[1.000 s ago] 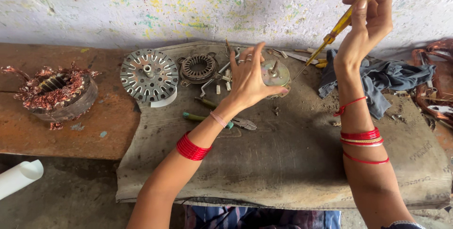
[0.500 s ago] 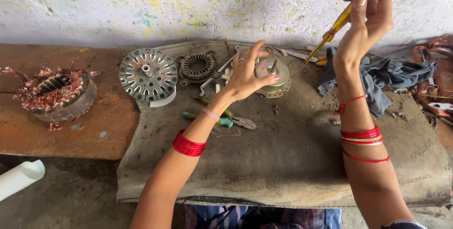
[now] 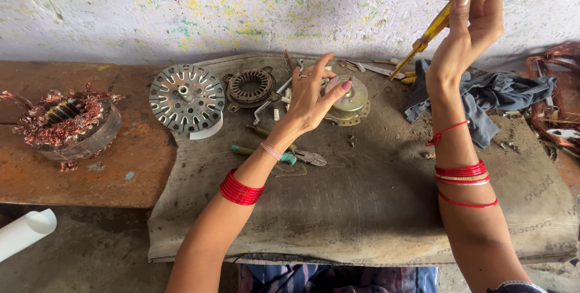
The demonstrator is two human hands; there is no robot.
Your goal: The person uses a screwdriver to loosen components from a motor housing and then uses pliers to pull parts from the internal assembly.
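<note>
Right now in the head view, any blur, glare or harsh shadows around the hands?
Head view: light is soft and even, no hard shadows or glare; the left hand over the round silver motor cover is sharp, and so is the right hand holding the yellow-handled screwdriver; slight wide-angle bending at the edges.

Paint-flecked whitewashed wall [image 3: 181, 9] behind a rusty brown bench [image 3: 78, 172], grey concrete floor [image 3: 90, 257] below, soft daylight

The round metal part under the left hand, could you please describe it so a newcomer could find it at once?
On the grey cloth covering the bench, look along its far edge, just right of centre. The domed motor housing sits there, touched by the left hand; unlike the flat slotted disc and toothed ring, it is smooth and pale.
</note>
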